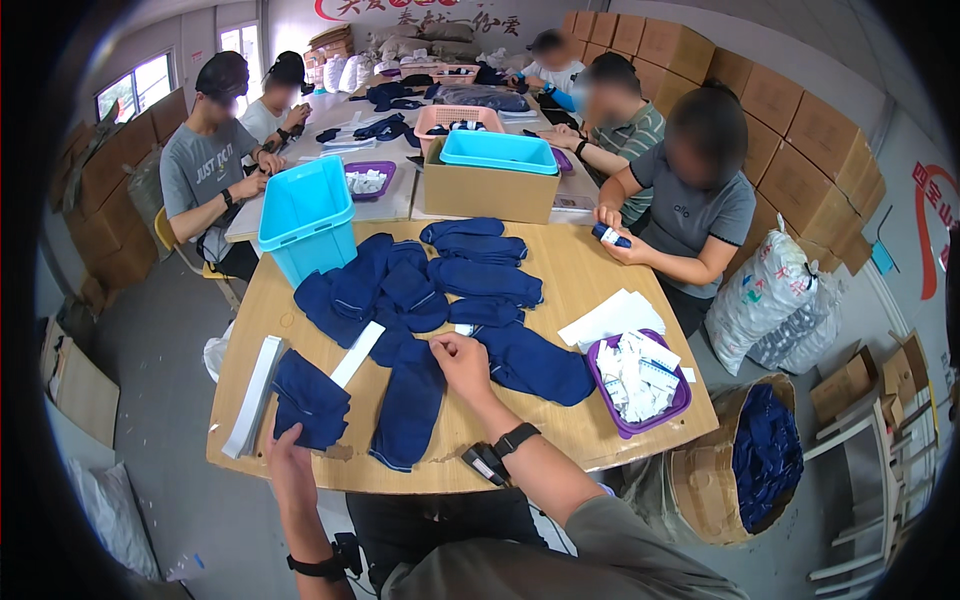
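Socks [485, 282], navy, on wooden table [600, 285].
Left hand [290, 452] grips folded sock [312, 402] beside white paper strips [252, 398]; right hand [463, 365], fingers curled, at upper end of flat sock [410, 410]: grip cannot be determined.

One navy sock [408, 408] lies flat, another [308, 398] folded.

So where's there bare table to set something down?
Bare table lies between the sock stack and the white sheets, and at the front between the right forearm and the near purple basket. The middle is crowded: navy socks heap by the left blue bin.
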### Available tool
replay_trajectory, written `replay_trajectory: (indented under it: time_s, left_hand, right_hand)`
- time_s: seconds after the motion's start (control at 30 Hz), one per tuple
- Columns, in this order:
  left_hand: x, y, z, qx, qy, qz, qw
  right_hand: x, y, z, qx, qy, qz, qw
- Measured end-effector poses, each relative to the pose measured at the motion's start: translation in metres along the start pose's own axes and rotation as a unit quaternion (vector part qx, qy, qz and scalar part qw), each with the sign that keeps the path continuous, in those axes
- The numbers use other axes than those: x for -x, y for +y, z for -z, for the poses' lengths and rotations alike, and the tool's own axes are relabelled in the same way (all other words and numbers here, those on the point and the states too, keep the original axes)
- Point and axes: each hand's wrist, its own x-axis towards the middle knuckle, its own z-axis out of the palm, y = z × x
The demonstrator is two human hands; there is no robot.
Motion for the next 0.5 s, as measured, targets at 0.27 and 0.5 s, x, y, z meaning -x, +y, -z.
replay_trajectory:
  time_s: [0.27,0.5]
  left_hand:
    - [-0.027,0.011,0.003,-0.018,-0.044,-0.017,0.999]
    - [-0.074,-0.002,0.029,-0.002,-0.069,0.003,0.998]
  right_hand:
    - [0.002,-0.008,-0.003,0.003,0.001,-0.003,1.000]
    - [-0.002,0.000,-0.003,0.018,0.033,0.009,0.999]
